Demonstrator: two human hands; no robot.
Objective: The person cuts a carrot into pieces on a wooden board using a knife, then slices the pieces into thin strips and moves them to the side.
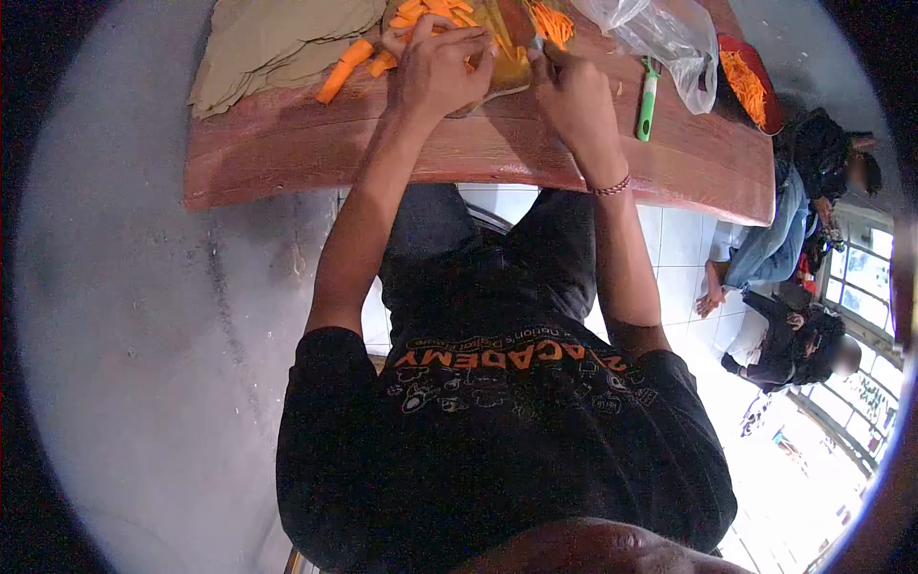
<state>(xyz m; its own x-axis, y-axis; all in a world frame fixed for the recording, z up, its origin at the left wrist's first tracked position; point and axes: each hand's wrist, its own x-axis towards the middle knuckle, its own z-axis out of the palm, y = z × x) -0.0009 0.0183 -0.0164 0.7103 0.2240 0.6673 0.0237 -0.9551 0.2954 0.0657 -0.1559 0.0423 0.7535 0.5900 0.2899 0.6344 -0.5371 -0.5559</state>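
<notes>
At the top of the head view, my left hand is over a cutting board, its fingers bent against carrot pieces. My right hand is closed around a knife, mostly hidden by the fingers; a bit of its blade shows near the fingertips. Thin orange carrot strips lie just beyond my right hand. Left of my left hand, a longer carrot piece rests on the wooden table.
A green peeler lies right of my right hand, near a clear plastic bag. A red container holds shredded carrot. Brown paper covers the table's left part. Two people are at the right.
</notes>
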